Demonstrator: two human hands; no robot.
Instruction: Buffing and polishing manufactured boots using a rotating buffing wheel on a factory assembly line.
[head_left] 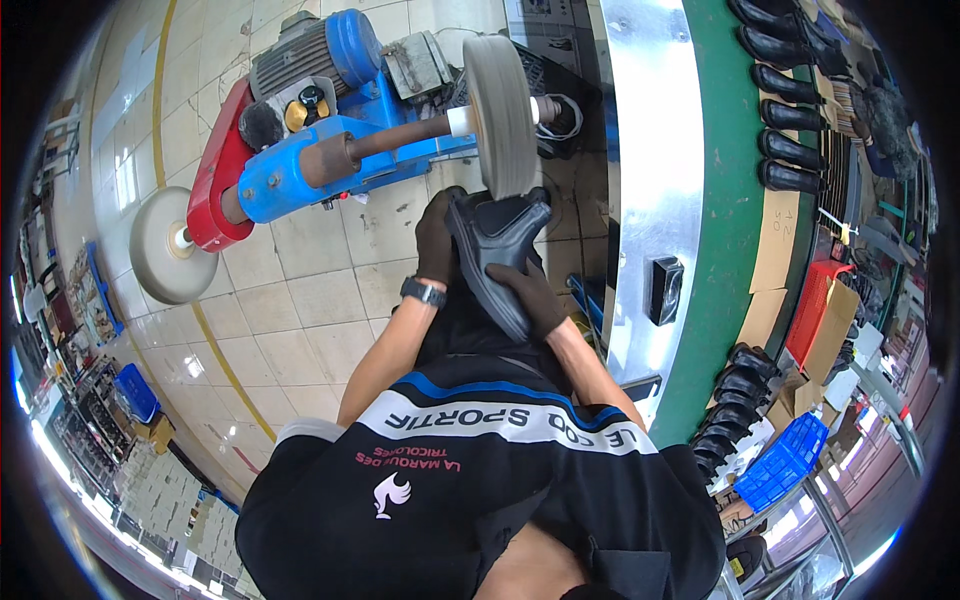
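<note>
A black leather shoe (497, 240) is held between my two gloved hands, its toe towards my body and its opening at the wheel. My left hand (436, 240), in a dark glove, is closed on the shoe's left side near the heel. Dark-gloved too, my right hand (535, 300) wraps the front part of the shoe from the right. Right at the shoe's far end is a grey buffing wheel (507, 120). Its lower rim overlaps the shoe's opening; whether they touch, I cannot tell for sure.
The wheel's shaft belongs to a blue machine (285, 180) with a red guard (215, 165) and a second pale wheel (172, 245) at left. To my right runs a green bench (725, 130) with a metal edge (650, 90). Several black shoes (790, 148) and a blue basket (785, 462) are on that side.
</note>
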